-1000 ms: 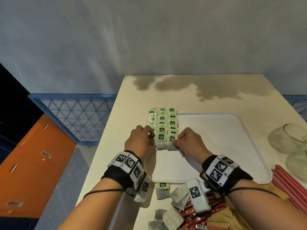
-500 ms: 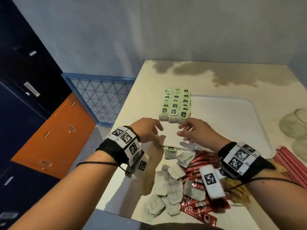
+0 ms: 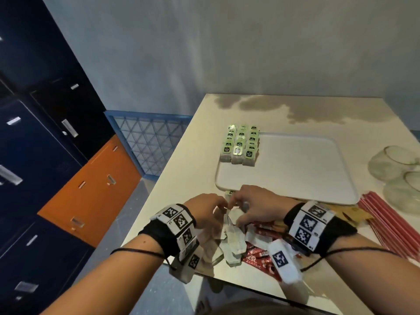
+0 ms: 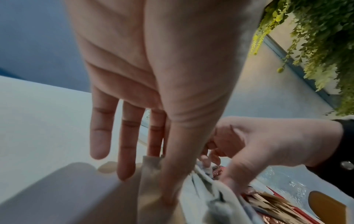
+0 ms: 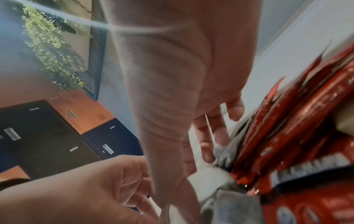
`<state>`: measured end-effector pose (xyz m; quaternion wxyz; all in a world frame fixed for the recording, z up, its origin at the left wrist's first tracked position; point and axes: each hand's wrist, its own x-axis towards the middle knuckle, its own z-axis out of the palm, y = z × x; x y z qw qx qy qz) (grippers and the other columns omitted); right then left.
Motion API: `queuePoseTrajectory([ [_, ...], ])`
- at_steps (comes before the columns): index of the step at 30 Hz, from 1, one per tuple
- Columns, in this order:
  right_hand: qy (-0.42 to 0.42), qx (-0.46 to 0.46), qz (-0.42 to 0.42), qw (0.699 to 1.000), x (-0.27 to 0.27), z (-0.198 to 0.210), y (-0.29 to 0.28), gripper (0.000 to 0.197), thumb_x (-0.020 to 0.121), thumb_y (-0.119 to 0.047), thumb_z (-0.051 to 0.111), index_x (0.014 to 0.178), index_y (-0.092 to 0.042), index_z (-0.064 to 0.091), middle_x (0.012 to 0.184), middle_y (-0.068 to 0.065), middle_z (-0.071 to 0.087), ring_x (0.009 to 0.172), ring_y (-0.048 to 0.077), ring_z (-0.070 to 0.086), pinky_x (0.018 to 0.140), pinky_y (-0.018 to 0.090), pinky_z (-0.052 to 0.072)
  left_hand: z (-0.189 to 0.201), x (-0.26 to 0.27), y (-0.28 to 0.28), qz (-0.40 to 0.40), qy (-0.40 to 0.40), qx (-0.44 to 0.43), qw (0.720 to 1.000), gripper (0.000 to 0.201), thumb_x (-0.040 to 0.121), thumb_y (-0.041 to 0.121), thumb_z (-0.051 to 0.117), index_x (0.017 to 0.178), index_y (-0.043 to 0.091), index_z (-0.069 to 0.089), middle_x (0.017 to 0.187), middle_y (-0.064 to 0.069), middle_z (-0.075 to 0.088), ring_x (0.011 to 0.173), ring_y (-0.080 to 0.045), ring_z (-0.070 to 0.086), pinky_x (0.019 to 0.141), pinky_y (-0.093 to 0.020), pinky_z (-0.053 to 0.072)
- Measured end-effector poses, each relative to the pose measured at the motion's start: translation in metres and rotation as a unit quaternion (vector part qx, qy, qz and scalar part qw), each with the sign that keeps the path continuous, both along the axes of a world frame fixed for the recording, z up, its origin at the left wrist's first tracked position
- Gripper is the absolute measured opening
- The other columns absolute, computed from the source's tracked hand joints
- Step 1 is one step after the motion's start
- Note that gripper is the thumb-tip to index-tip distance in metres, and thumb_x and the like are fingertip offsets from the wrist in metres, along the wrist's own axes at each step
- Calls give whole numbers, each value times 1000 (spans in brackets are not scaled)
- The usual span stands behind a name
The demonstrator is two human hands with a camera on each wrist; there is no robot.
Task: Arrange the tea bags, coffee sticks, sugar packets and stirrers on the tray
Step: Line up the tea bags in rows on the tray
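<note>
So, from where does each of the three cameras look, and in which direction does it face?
Head: on the head, facing forward and down at the table, the tray, both forearms and hands.
Left wrist: on the left wrist, along the left hand to the loose tea bags.
Right wrist: on the right wrist, along the right hand, beside the coffee sticks.
Shared: each wrist view shows the other hand too.

The head camera looks down from above onto the table (image 3: 172,189). Each wrist camera peers along its palm, very close, toward the fingers. All three share the loose tea bags (image 3: 234,246) where the hands meet.
</note>
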<state>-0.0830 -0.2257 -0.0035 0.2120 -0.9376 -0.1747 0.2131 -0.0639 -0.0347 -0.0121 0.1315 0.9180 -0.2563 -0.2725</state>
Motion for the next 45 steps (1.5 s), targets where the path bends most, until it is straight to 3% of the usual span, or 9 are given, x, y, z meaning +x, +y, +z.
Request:
queuePoseTrajectory([
  [4,-16,-58,20,998,-6,0,-3,58,71,-45,79,123,-35,56,114,-5,53,104,16,50,93,38,44,-2,-4,-4,12,-10,-18,1000,59,79,21,75,134,22,54,127,0,59,105,-16,57,88,-26,45],
  [9,-58,1,-31,998,-13,-4,-8,30,79,-36,73,108,-31,65,105,-7,57,96,14,54,84,33,48,-6,-5,-9,19,-4,-54,998,57,79,23,75,133,24,56,125,-1,57,110,-17,55,92,-29,45],
  [14,-59,-18,-12,998,-20,-5,-9,46,71,-51,78,112,-35,65,110,-9,58,101,12,50,86,33,42,-9,0,-7,14,-33,-45,998,42,82,28,74,123,22,63,116,0,62,105,-17,56,90,-28,45],
  [20,-105,42,-88,990,-17,-9,-12,24,92,-39,62,92,-16,70,93,-3,63,86,17,56,77,35,46,-10,12,0,111,-47,-95,988,26,81,21,71,102,18,56,95,1,61,87,-16,55,68,-21,43],
  [25,-104,161,-173,966,-8,-6,-23,16,88,-32,69,86,-17,70,83,-2,67,79,14,60,72,30,45,-6,21,4,267,52,-254,928,24,88,10,66,109,9,56,94,-6,60,78,-19,64,66,-30,60],
  [30,-34,263,-174,948,4,7,-26,19,89,-29,70,81,-12,70,75,0,66,70,9,57,71,28,44,-2,27,-1,345,120,-358,859,11,88,7,68,93,3,58,95,-17,63,78,-23,65,62,-27,60],
  [34,18,311,-183,932,14,8,-22,18,91,-27,68,84,-11,71,81,10,70,74,12,61,75,30,47,-1,28,-13,385,190,-409,805,12,94,12,62,100,2,58,81,-14,63,69,-23,65,69,-37,60],
  [38,-8,295,-222,930,24,2,-22,15,89,-26,70,86,-11,70,80,9,71,71,12,61,74,34,49,0,26,-22,387,237,-452,768,13,98,9,54,109,3,57,80,-16,67,60,-23,69,58,-31,59],
  [45,10,325,-248,912,41,3,-20,14,91,-15,69,92,-1,67,77,11,68,63,11,64,66,26,55,-1,35,-16,353,248,-454,780,19,93,-6,51,108,-2,63,102,-24,66,81,-25,67,66,-30,61],
])
